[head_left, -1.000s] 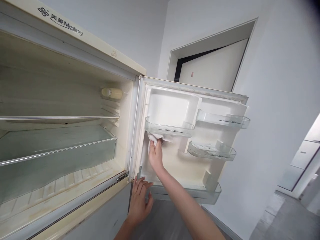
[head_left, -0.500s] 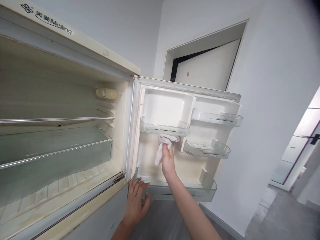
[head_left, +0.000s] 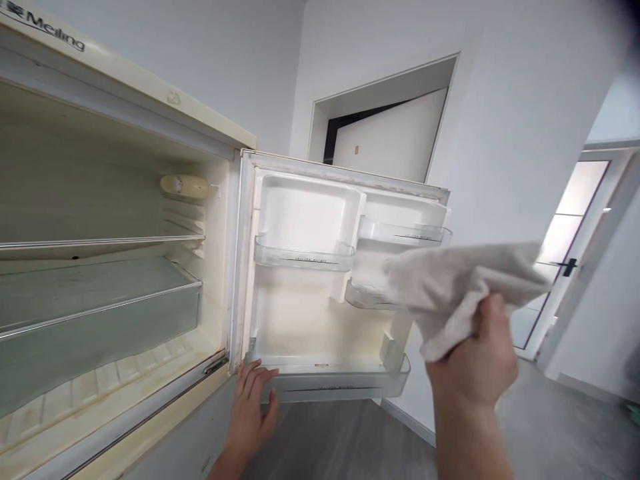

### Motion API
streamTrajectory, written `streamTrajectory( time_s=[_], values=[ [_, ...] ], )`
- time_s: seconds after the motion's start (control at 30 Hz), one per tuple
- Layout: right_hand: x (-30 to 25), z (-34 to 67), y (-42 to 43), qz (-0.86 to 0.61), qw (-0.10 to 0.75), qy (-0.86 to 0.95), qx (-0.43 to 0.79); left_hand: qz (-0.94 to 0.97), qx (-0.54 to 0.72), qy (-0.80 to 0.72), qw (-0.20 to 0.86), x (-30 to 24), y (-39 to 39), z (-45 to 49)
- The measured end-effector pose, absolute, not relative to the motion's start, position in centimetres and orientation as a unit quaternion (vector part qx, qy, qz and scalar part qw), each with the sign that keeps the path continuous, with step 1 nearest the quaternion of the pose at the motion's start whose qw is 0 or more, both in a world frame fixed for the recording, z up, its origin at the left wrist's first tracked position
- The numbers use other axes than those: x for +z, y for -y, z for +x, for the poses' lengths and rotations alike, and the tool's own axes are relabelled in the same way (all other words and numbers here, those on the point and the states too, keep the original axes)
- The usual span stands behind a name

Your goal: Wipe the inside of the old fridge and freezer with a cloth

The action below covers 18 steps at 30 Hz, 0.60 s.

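My right hand [head_left: 473, 363] is raised in front of the refrigerator door at the right, gripping a whitish cloth [head_left: 450, 287] that is smeared by motion. The cloth hides part of the door's right side. My left hand [head_left: 253, 407] is at the lower left corner of the open refrigerator door [head_left: 300, 317], fingers spread against the end of the bottom door bin [head_left: 335, 387]. Above it on the door are a clear upper-left bin [head_left: 305, 257] and two smaller bins on the right, the lower one [head_left: 367, 295] partly covered by the cloth.
To the left stands the refrigerator cabinet with a glass shelf [head_left: 100, 241], a greenish clear drawer [head_left: 115, 347] and a yellowed lamp cover [head_left: 185, 186]. A doorway with a white door [head_left: 390, 140] lies behind. Farther right is a glazed door [head_left: 575, 200] with a black handle.
My right hand has pulled the cloth away from beneath the upper-left bin, toward me and to the right. My left hand stays at the door's lower corner. The view has turned slightly right.
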State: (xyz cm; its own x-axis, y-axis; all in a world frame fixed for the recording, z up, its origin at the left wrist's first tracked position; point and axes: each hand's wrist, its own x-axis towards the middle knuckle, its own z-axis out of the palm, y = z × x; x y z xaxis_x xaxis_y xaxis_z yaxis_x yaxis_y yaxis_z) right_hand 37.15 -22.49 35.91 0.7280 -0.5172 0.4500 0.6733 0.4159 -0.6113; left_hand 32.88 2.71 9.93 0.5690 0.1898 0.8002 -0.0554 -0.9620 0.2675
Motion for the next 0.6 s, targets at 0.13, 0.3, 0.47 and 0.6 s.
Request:
streamTrajectory(
  time_s=[0.13, 0.3, 0.47, 0.6],
  values=[
    [42.8, 39.5, 21.9, -0.479, 0.669, 0.240, -0.516, 0.878, 0.454, -0.043, 0.147, 10.1, -2.6, 32.7],
    [49.0, 43.9, 18.4, -0.639, 0.516, 0.314, -0.477, 0.879, 0.455, -0.041, 0.133, 10.3, -2.6, 32.5],
    [50.4, 47.3, 15.6, -0.769, 0.391, 0.373, -0.341, 0.877, 0.467, -0.037, 0.106, 10.5, -2.7, 32.5],
    [50.2, 47.6, 15.6, -0.811, 0.330, 0.349, -0.334, 0.877, 0.468, -0.035, 0.103, 10.5, -2.6, 32.6]
  ],
)
